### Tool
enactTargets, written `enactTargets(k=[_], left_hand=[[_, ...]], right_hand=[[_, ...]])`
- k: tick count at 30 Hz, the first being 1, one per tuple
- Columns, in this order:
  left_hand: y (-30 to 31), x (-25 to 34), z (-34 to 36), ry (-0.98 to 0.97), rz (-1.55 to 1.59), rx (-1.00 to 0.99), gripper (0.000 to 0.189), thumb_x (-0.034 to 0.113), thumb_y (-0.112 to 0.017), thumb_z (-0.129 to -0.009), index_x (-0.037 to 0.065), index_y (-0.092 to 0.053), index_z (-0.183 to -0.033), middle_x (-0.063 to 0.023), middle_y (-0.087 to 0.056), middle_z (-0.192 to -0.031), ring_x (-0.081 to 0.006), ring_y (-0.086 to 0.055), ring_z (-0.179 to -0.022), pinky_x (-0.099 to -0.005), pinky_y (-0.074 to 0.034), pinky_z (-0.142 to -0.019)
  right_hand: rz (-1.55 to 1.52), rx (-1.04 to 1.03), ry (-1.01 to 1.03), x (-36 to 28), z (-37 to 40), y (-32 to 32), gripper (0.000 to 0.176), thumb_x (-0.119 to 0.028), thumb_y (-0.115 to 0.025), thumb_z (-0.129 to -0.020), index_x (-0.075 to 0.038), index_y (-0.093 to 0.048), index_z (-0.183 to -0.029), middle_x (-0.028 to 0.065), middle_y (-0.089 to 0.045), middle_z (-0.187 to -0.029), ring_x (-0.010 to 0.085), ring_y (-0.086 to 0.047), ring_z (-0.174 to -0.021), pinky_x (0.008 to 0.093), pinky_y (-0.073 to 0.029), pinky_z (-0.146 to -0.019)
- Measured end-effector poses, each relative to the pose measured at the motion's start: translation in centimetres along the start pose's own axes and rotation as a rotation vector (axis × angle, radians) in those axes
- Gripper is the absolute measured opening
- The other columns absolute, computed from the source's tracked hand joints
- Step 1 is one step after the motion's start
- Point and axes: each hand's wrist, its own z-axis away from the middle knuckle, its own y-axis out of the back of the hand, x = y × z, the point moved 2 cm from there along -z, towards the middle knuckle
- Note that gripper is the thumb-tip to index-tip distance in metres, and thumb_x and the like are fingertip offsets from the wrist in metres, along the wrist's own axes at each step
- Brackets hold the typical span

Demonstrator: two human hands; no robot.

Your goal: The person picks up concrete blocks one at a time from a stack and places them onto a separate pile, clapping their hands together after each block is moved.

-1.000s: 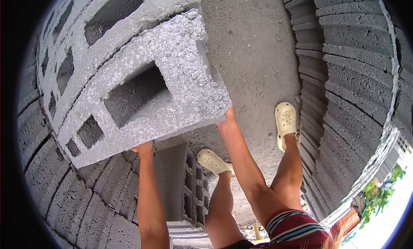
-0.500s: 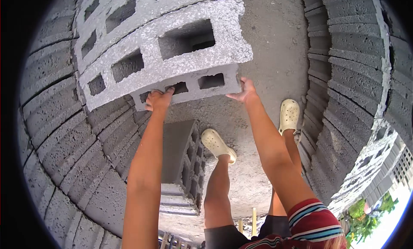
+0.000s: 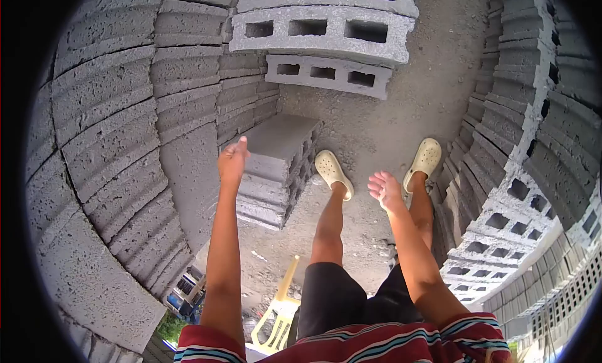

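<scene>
My left hand is raised beside the low stack of grey blocks, its fingers curled in and the thumb pointing up; whether anything is inside is hidden. Over the ground near my right shoe, my right hand has its fingers apart and holds nothing. Farther ahead, a hollow grey block lies at the bottom of a taller stack, its three holes facing me. Neither hand touches it.
Walls of stacked blocks rise at the left and right. My cream shoes stand on the dusty ground. A pale yellow plastic chair is near my legs at the bottom.
Both hands have left the lower block of the stack ahead and drawn back toward my body. The stack now appears farther away, and the chair has come into view.
</scene>
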Motion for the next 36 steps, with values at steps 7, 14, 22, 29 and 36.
enactTargets(k=[7,14,22,29,36], left_hand=[[1.3,-8.5,-2.3,-0.280,0.117,0.324,0.046,0.040,-0.043,-0.086,-0.004,-0.056,-0.085,-0.0107,-0.056,-0.077,-0.0189,-0.051,-0.073,-0.0310,-0.040,-0.070],[0.8,-11.7,-5.8,-0.213,-0.027,0.306,0.062,0.050,-0.031,-0.086,-0.004,-0.052,-0.108,-0.0246,-0.053,-0.101,-0.0370,-0.047,-0.101,-0.0400,-0.034,-0.088],[-1.4,-10.4,-4.3,-0.007,-0.150,0.384,0.071,0.057,-0.041,-0.078,0.001,-0.042,-0.122,-0.0203,-0.039,-0.126,-0.0353,-0.034,-0.118,-0.0423,-0.027,-0.096],[0.6,-10.5,-4.3,-0.114,-0.245,0.266,0.074,0.053,-0.057,-0.071,-0.001,-0.044,-0.119,-0.0221,-0.048,-0.118,-0.0348,-0.046,-0.109,-0.0378,-0.035,-0.092],[1.5,-9.7,-4.2,-0.082,-0.240,0.256,0.069,0.051,-0.065,-0.065,0.001,-0.051,-0.111,-0.0184,-0.057,-0.106,-0.0331,-0.053,-0.101,-0.0397,-0.039,-0.086]], right_hand=[[0.171,-0.169,0.118,5.5,4.6,-12.3,0.048,-0.040,-0.050,-0.080,0.000,-0.053,-0.106,0.0132,-0.056,-0.105,0.0237,-0.052,-0.092,0.0325,-0.040,-0.079],[0.416,0.113,0.709,11.1,1.8,-25.6,0.087,-0.063,-0.059,-0.064,0.010,-0.046,-0.108,0.0253,-0.054,-0.099,0.0310,-0.052,-0.096,0.0373,-0.038,-0.085],[0.470,-0.049,0.530,10.2,1.2,-24.2,0.093,-0.064,-0.064,-0.059,0.010,-0.043,-0.112,0.0241,-0.055,-0.102,0.0306,-0.052,-0.101,0.0342,-0.039,-0.085],[0.474,0.049,0.502,10.2,0.9,-24.8,0.093,-0.060,-0.064,-0.061,0.010,-0.038,-0.117,0.0246,-0.052,-0.108,0.0315,-0.050,-0.104,0.0330,-0.037,-0.088],[0.319,0.062,0.512,10.2,2.8,-25.8,0.087,-0.047,-0.070,-0.065,0.010,-0.034,-0.120,0.0224,-0.049,-0.113,0.0276,-0.046,-0.108,0.0316,-0.034,-0.091]])
